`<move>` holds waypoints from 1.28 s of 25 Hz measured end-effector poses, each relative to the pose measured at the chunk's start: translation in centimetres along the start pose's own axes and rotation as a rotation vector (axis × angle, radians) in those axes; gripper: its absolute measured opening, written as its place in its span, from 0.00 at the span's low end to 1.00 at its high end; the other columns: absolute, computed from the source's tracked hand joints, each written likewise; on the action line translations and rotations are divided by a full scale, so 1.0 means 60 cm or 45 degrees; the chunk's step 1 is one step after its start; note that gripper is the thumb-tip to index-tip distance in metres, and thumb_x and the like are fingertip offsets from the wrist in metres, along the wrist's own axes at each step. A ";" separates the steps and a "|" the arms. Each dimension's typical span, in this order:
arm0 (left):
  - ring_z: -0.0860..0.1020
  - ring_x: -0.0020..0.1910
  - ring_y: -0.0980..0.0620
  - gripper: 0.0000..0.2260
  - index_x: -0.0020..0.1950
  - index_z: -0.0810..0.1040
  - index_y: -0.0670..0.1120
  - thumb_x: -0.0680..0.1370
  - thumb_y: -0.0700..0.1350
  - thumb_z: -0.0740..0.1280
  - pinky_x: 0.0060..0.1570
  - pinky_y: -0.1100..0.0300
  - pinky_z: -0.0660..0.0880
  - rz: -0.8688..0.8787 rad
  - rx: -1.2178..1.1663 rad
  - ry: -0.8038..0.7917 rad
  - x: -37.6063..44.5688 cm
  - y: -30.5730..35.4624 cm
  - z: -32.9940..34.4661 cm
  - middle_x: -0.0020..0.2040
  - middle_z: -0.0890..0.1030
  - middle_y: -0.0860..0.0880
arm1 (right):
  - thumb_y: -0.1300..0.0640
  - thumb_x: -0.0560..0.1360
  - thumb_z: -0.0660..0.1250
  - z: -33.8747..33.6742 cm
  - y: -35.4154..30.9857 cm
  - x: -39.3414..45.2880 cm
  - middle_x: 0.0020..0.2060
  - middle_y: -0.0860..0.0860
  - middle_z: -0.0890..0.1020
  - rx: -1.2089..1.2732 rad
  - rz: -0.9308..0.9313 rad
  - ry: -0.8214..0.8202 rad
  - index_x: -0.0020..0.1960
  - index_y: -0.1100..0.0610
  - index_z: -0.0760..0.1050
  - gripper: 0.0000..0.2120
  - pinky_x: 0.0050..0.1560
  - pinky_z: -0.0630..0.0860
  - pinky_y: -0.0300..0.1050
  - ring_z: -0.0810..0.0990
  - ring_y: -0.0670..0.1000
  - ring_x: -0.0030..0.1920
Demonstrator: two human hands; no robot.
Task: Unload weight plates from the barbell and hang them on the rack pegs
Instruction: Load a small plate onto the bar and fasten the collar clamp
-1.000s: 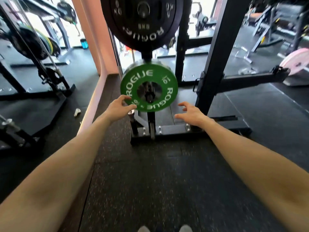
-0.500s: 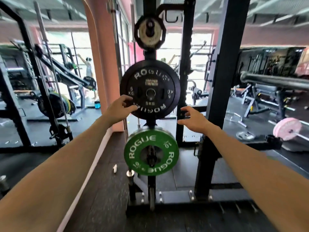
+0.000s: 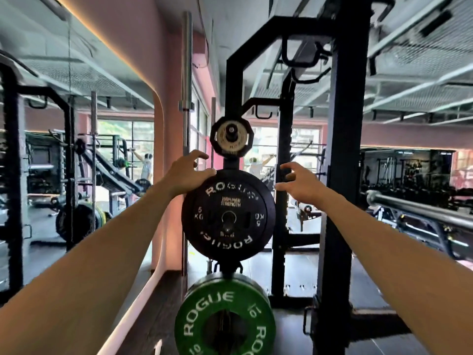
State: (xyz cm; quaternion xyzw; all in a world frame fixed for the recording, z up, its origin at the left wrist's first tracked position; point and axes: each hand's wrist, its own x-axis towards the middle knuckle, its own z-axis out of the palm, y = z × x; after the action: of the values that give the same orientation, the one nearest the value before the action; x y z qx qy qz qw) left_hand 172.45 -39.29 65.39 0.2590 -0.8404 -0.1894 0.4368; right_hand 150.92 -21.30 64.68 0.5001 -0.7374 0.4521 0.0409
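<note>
Black plate (image 3: 227,216): hangs on a peg of the rack post (image 3: 231,80), face toward the camera, with white "ROGUE" lettering and "5 KG" marks; it is the middle one of three plates stacked up the post.
Left hand (image 3: 185,175): at the upper left rim of the black plate; the thumb lies along the top edge and touches it, while the fingers (image 3: 198,155) curl over above and behind the rim. Whether those fingers press the back of the plate cannot be told.
Right hand (image 3: 300,184): just beside the upper right rim of the black plate, apart from it, with a gap showing; fingers (image 3: 289,165) spread and loosely bent, thumb pointing toward the plate, holding nothing.
Green plate (image 3: 225,321): directly below the black plate on the same post, marked "ROGUE" and "10", cut off by the bottom edge of the view.
Small plate (image 3: 231,137): directly above the black plate on the same post, dark rim with a pale centre, just above and right of the left fingertips.
Barbell (image 3: 419,211): well to the right of the black plate, a bare steel bar running off the right edge.
Upright bar (image 3: 187,73): stands vertical just left of the post, behind the left hand.
</note>
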 end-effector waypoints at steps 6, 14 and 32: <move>0.73 0.56 0.49 0.19 0.65 0.73 0.51 0.76 0.53 0.70 0.52 0.58 0.65 0.075 0.005 0.079 0.072 0.053 0.005 0.62 0.75 0.44 | 0.56 0.74 0.70 -0.048 -0.012 0.081 0.61 0.56 0.74 -0.038 -0.110 0.026 0.70 0.52 0.66 0.27 0.51 0.75 0.47 0.77 0.55 0.53; 0.74 0.61 0.44 0.22 0.70 0.69 0.45 0.79 0.52 0.66 0.53 0.58 0.66 0.029 0.055 0.156 0.222 -0.005 0.046 0.64 0.75 0.41 | 0.54 0.76 0.68 -0.023 0.011 0.237 0.60 0.55 0.75 -0.083 -0.174 0.096 0.70 0.56 0.66 0.24 0.55 0.74 0.48 0.77 0.55 0.55; 0.79 0.48 0.43 0.18 0.56 0.77 0.39 0.83 0.53 0.58 0.42 0.59 0.67 0.137 0.147 0.227 0.641 -0.210 0.195 0.50 0.81 0.43 | 0.51 0.81 0.59 0.188 0.084 0.668 0.46 0.59 0.81 -0.327 -0.255 0.223 0.52 0.65 0.75 0.17 0.45 0.71 0.47 0.78 0.59 0.48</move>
State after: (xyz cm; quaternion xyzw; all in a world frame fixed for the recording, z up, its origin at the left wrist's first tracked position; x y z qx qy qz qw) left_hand 147.50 -71.34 76.60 0.2541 -0.8203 -0.0932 0.5039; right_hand 131.57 -56.91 75.43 0.5204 -0.7291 0.3899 0.2134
